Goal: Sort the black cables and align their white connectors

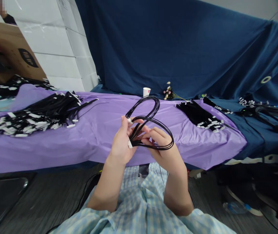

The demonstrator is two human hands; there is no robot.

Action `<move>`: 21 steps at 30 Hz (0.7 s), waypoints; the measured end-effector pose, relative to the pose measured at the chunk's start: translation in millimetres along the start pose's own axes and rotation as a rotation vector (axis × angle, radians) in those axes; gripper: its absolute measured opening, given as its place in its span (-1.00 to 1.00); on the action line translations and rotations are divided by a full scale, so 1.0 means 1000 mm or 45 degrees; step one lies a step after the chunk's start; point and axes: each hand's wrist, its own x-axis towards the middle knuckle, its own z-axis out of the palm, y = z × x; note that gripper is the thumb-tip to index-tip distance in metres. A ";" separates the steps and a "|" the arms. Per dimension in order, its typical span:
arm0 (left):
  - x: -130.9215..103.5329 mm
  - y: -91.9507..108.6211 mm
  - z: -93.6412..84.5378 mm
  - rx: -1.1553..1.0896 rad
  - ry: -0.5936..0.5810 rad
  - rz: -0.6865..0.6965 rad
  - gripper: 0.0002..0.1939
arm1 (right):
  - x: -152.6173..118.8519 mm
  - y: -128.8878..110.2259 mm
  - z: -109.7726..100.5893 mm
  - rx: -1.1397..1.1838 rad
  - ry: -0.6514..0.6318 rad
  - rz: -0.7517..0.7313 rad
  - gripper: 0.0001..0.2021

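Note:
A looped bundle of thin black cables [164, 124] is held up over the purple cloth [100, 130]. White connectors sit at its left side, by the left palm. My left hand [124, 143] is closed round that end, with its thumb near the upper connector. Fingers of my right hand [158, 139] are bent and pinch the cables at the middle of the bundle, inside the lower loop. Part of the bundle is hidden behind the fingers of both hands.
A large pile of black cables [44, 113] lies left, a smaller pile [197, 115] right. Behind stand a paper cup [146, 92] and small flowers [169, 93]. More cables [263, 112] lie on blue cloth at far right. A brown bag [14, 48] is at upper left, near a person's hand.

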 end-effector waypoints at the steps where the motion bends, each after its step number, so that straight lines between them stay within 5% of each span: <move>1: 0.000 0.000 0.001 -0.005 0.012 0.010 -0.48 | 0.000 0.000 0.001 -0.013 0.021 0.000 -0.90; 12: -0.002 0.000 0.006 0.038 0.065 0.063 -0.51 | -0.001 0.004 0.009 0.081 0.220 -0.080 -0.98; 21: -0.002 0.003 0.000 0.146 0.031 -0.007 -0.48 | -0.015 0.013 -0.026 1.109 0.133 0.413 -0.87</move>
